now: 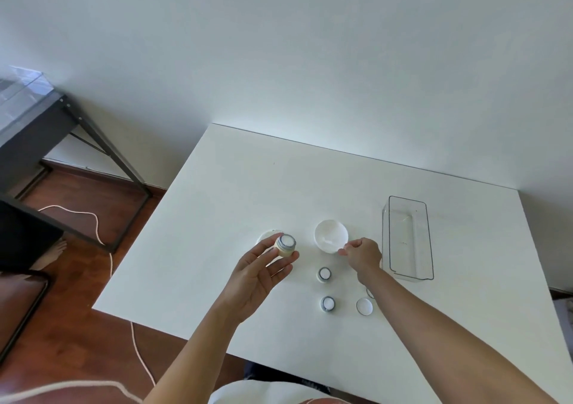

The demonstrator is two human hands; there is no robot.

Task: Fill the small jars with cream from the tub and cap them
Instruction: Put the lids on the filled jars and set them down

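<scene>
Holding a small jar [286, 245] up above the table [235, 186], the left hand [260, 275] has its fingers and thumb curled round the jar's pale body. That jar is uncapped, tilted toward the camera, and shows a grey rim around white contents. Behind it, near the middle of the table, a white lid [266, 236] lies mostly hidden by the hand and jar.

To the right, the open tub [330, 235] of white cream sits at the table's centre. The right hand [363, 254] hovers at the tub's near right rim, fingertips drawn together as if pinching something; whether it holds anything cannot be told.

Toward the near edge, two more uncapped jars stand apart: one [324, 274] just below the tub, another [327, 303] closer to the edge. A white cap [364, 306] lies beside the nearer jar, on its right, next to the right forearm.

A clear rectangular bin [408, 238] stands toward the right edge of the table.
</scene>
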